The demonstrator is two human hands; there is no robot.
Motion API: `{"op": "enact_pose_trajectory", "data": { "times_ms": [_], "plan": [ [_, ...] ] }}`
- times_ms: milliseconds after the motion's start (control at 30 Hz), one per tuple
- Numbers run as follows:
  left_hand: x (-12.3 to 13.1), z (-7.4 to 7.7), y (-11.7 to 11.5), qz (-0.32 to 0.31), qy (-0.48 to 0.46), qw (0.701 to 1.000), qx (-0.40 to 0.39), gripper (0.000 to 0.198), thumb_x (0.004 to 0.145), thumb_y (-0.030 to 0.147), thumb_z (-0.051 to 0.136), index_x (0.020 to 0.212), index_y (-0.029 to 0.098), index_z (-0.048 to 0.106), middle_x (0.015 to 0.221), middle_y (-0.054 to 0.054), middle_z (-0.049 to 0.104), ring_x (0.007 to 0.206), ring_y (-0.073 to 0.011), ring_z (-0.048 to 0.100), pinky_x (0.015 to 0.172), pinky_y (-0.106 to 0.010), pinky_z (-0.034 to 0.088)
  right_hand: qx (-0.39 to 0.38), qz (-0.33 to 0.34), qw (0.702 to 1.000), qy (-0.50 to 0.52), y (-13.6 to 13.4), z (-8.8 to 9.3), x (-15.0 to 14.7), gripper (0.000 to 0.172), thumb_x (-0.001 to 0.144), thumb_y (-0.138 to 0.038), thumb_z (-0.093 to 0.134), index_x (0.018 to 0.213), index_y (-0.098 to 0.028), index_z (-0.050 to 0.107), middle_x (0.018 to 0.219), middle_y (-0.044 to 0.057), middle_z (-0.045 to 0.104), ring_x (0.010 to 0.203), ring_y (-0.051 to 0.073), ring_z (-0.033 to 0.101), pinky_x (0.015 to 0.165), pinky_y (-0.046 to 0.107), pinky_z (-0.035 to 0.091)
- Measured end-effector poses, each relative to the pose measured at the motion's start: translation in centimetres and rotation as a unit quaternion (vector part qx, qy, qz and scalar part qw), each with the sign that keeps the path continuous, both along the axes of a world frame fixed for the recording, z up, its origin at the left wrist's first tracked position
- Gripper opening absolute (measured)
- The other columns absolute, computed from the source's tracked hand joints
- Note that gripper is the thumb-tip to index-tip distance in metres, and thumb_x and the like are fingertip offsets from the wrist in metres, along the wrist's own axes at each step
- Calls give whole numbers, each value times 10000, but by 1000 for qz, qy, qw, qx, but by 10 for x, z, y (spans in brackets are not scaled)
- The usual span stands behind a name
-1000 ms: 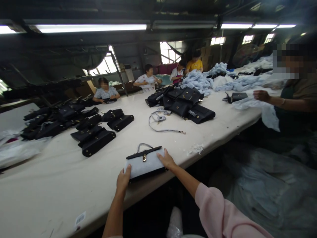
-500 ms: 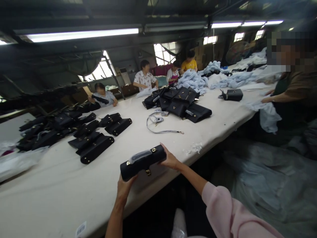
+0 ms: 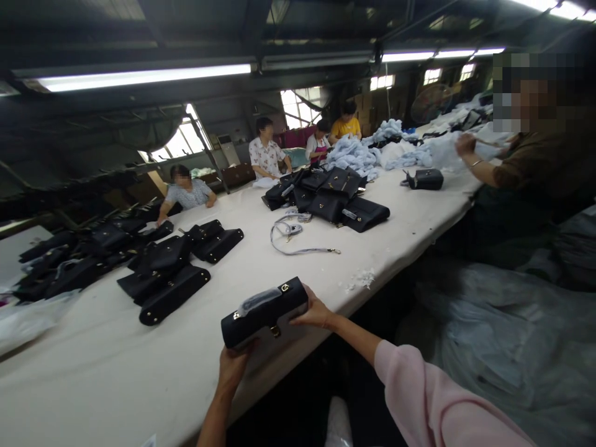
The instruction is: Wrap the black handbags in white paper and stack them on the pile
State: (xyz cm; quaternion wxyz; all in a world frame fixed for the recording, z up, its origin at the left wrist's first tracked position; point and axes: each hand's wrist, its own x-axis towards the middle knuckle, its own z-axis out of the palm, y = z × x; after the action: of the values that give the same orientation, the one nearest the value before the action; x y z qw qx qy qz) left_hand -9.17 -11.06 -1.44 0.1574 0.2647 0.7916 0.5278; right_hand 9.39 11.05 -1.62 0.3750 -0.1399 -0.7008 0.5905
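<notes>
A black handbag (image 3: 256,326) with gold-coloured fittings is held between my two hands at the near edge of the table. Its top faces me, and a handle wrapped in clear plastic (image 3: 259,300) runs along it. A gold clasp hangs at the side nearest me. My left hand (image 3: 234,367) grips the left end from below, its fingertips partly under the bag. My right hand (image 3: 315,310) grips the right end, thumb and fingers around the corner. Beyond the bag, a wrapped shoulder strap (image 3: 298,251) with a metal hook lies loosely coiled on the table.
Black bags lie in a pile (image 3: 333,195) beyond the strap and in a group (image 3: 172,273) at left. White scraps (image 3: 359,279) lie near the table (image 3: 93,366) edge. A co-worker (image 3: 526,161) stands at right; several others work along the far side. Plastic sheeting (image 3: 503,347) fills the lower right.
The bag has tilted slightly in my hands, showing more of its near side. At left, a co-worker's black bag has been set down onto the group. The right co-worker's hands have risen with plastic.
</notes>
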Motion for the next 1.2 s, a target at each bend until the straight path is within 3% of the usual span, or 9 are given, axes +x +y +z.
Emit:
{"op": "enact_pose_trajectory", "data": {
  "times_ms": [167, 267, 333, 433, 533, 700, 933, 1100, 1200],
  "plan": [
    [-2, 4, -5, 34, 43, 998, -28, 573, 518, 605, 737, 852, 145, 672, 817, -93, 721, 971, -410, 643, 718, -410, 545, 2, 35, 999, 6, 5, 18, 8, 733, 515, -335, 893, 1152, -218, 549, 952, -4, 633, 846, 242, 604, 759, 347, 519],
    [-10, 3, -3, 52, 67, 995, -59, 537, 501, 661, 651, 748, 185, 624, 755, -99, 706, 923, -429, 644, 701, -439, 533, 22, 2, 1000, 1, 7, 14, 7, 706, 525, -308, 882, 1149, -230, 562, 985, 0, 634, 865, 242, 602, 767, 339, 513],
    [-15, 0, 1, 49, 75, 995, -53, 560, 512, 678, 617, 798, 197, 605, 866, -108, 720, 973, -415, 638, 777, -461, 538, 18, -6, 999, -25, 13, 5, 7, 736, 506, -301, 885, 1163, -235, 560, 1000, -3, 640, 901, 253, 605, 801, 353, 510],
    [-21, -7, 4, -19, 26, 999, -31, 605, 512, 633, 700, 902, 182, 602, 1025, -128, 710, 1055, -375, 627, 902, -454, 533, 11, 7, 999, -49, 22, -6, 11, 804, 444, -303, 899, 1173, -238, 566, 1056, -8, 644, 996, 275, 594, 871, 375, 494],
    [-26, -18, 3, -65, -13, 997, -45, 583, 489, 595, 752, 863, 170, 614, 951, -137, 719, 975, -373, 658, 866, -448, 561, 31, 3, 998, -47, 23, -11, 15, 747, 467, -309, 880, 1149, -237, 582, 1076, -3, 643, 1001, 274, 597, 868, 371, 501],
    [-27, -22, 5, 4, 86, 996, -32, 583, 526, 628, 693, 880, 171, 610, 857, -115, 717, 898, -389, 666, 759, -472, 577, 52, -34, 997, -48, 17, -11, 11, 552, 603, -335, 802, 1102, -234, 589, 1023, 1, 646, 955, 264, 606, 837, 367, 509],
    [-25, -12, 7, -12, 83, 996, -33, 448, 570, 525, 706, 831, 170, 626, 848, -96, 713, 867, -344, 661, 781, -433, 552, 50, 63, 995, -66, 36, -17, 1, 753, 509, -348, 868, 1183, -225, 556, 1032, -10, 647, 987, 273, 596, 879, 365, 492],
    [-29, -14, 5, -14, 58, 998, -35, 508, 556, 525, 728, 881, 150, 620, 856, -100, 704, 855, -333, 651, 749, -415, 544, 66, 33, 994, -86, 38, -20, 0, 596, 580, -356, 836, 1104, -197, 600, 960, 3, 650, 965, 287, 594, 875, 386, 478],
    [-31, -12, 4, -56, 27, 997, -44, 563, 526, 485, 790, 935, 135, 626, 908, -110, 709, 873, -309, 661, 760, -382, 554, 76, 48, 991, -103, 40, -20, 3, 765, 528, -353, 875, 1213, -212, 566, 1015, 1, 653, 976, 285, 599, 867, 373, 484]
  ]
}}
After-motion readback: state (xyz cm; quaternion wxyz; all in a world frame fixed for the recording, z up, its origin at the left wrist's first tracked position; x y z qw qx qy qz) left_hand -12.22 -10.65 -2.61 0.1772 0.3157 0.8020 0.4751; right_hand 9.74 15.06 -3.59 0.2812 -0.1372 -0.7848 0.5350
